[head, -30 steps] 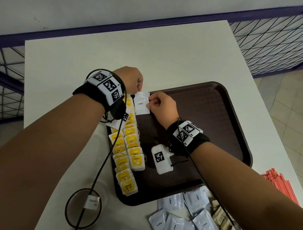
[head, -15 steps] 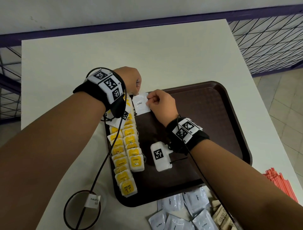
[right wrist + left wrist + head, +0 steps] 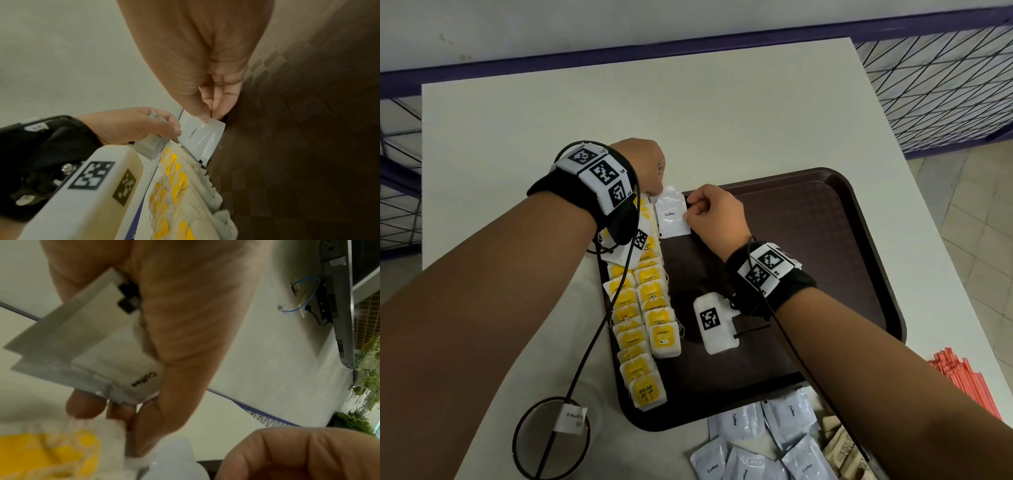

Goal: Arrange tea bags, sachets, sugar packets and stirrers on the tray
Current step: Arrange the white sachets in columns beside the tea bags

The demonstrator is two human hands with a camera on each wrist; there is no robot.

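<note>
A dark brown tray [image 3: 859, 219] lies on the white table [image 3: 688, 109]. Two rows of yellow tea bags [image 3: 650, 308] [image 3: 179, 186] run along its left edge. My right hand [image 3: 717, 214] [image 3: 213, 112] pinches the right edge of a white coffee sachet [image 3: 671, 214] [image 3: 202, 138] at the tray's far left corner. My left hand [image 3: 643, 168] [image 3: 141, 125] hovers just left of it and holds several more coffee sachets [image 3: 86, 344] [image 3: 151, 144] in its curled fingers.
Loose white coffee sachets [image 3: 760, 442] and brown packets [image 3: 842, 448] lie on the table by the tray's near edge. Red stirrers [image 3: 969, 380] lie at the right. A clear cup [image 3: 551, 442] stands at the near left. Railings border the table.
My right hand has drawn the coffee sachet a little left and away from me, closer to the tea bag rows. My left hand has barely moved.
</note>
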